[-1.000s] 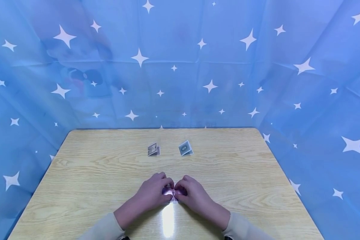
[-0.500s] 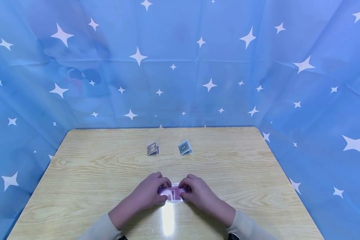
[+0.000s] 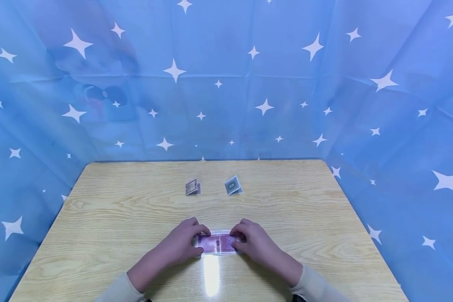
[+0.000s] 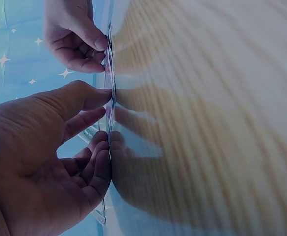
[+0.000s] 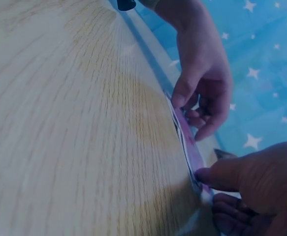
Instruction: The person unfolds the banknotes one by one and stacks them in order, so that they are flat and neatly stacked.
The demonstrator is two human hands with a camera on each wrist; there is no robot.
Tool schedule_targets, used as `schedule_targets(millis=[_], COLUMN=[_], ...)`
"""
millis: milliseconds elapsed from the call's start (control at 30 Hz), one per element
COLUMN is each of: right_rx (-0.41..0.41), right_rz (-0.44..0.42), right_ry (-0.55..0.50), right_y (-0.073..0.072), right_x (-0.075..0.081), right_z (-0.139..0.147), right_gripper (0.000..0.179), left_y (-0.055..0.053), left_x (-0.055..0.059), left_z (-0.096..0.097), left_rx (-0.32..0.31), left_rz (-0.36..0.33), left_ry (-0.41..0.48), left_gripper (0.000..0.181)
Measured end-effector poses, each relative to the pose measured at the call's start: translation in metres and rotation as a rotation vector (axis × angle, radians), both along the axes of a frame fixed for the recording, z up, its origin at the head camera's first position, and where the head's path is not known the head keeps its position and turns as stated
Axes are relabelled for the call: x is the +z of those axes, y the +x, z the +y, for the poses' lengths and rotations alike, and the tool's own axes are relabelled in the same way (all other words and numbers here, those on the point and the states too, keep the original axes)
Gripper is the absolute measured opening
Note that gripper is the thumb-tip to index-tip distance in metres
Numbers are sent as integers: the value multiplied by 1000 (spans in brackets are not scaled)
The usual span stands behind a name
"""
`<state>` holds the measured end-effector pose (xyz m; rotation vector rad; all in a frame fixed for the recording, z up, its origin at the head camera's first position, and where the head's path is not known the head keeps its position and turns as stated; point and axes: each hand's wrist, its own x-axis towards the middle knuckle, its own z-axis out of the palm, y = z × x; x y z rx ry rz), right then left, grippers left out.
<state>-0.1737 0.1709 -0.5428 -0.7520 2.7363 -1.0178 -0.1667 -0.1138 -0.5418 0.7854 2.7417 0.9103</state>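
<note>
In the head view, a pinkish-purple banknote (image 3: 217, 243) with a pale border lies lengthwise on the table near me, a fold line down its middle. My left hand (image 3: 185, 240) holds its left end, thumb at the near edge and index finger at the far edge. The right hand (image 3: 254, 243) has its thumb and index finger set likewise at the right end. Both wrist views catch the note (image 4: 109, 73) (image 5: 191, 147) edge-on, low against the tabletop, with fingertips touching it. The curved fingers hide parts of both ends.
Farther back stand two folded banknotes, a brownish one (image 3: 191, 187) and a blue-green one (image 3: 233, 186), each bent like a tent. The wooden table (image 3: 117, 201) reaches a blue star-patterned curtain (image 3: 219, 105) behind and at both sides. Light glares on the near tabletop.
Both hands have slid apart from the note's middle, the left one leftward and the right one rightward, showing more of its surface. The folded banknotes have stayed in place.
</note>
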Motion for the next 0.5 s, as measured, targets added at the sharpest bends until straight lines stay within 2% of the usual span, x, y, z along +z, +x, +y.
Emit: schedule_targets(millis=[500], right_rx=[-6], right_rz=[-14], right_ry=[-25], right_y=[0], right_x=[1], right_z=[2], right_gripper=[18], left_y=[-1], left_x=[-2], left_z=[-7], left_rx=[-3], left_rz=[-20], left_ry=[2], left_gripper=[44])
